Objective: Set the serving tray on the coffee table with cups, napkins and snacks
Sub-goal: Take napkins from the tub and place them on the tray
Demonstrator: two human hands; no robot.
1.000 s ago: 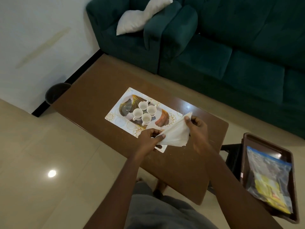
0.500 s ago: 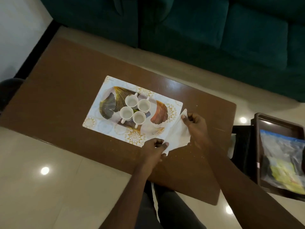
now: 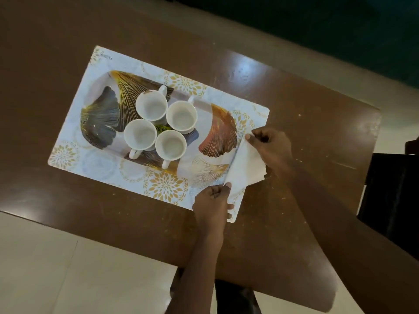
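The napkin (image 3: 246, 165) hides one end of the tray (image 3: 99, 114) — the sticker (image 3: 161, 128) between the cups (image 3: 151, 104) is unreadable.

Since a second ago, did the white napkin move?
Yes. The napkin has come down toward the tray and now lies along its right end, beside the cups, pinched by the left hand and right hand.

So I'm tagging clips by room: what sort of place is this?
Probably a home living room: a low brown wooden coffee table, a dark green upholstered sofa beside it, and four white ceramic cups on a leaf-patterned serving tray.
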